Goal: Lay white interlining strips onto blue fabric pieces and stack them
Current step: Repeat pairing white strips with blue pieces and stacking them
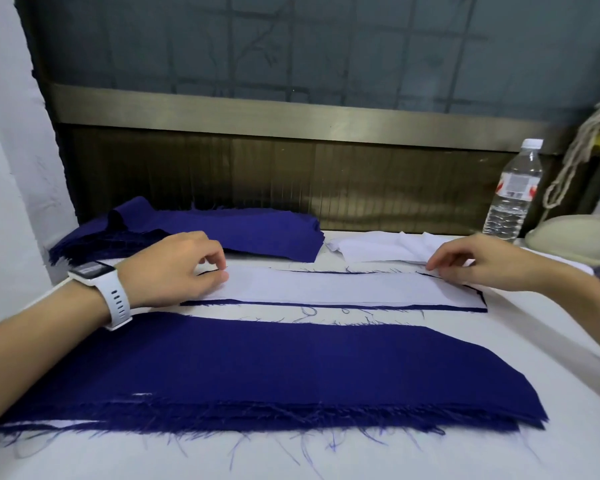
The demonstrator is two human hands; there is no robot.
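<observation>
Several blue pcs (222, 233) wait unlined, piled back-L, edges frayed. L hand (181, 268) pinches L end of white interlining strip (326, 287), which is thin, smooth, laid flat on narrow blue piece (447, 308), mid-table. Finished stack (257, 368) in front, fringe ragged. Spare strips (378, 249) back-R. R hand (475, 261) prob pinching R end; fingertips unclear.

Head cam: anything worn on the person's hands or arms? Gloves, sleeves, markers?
No gloves on the left hand or the right hand, and both forearms show no sleeves. The left wrist carries a white smartwatch with a dark rectangular screen and a perforated strap.
</observation>
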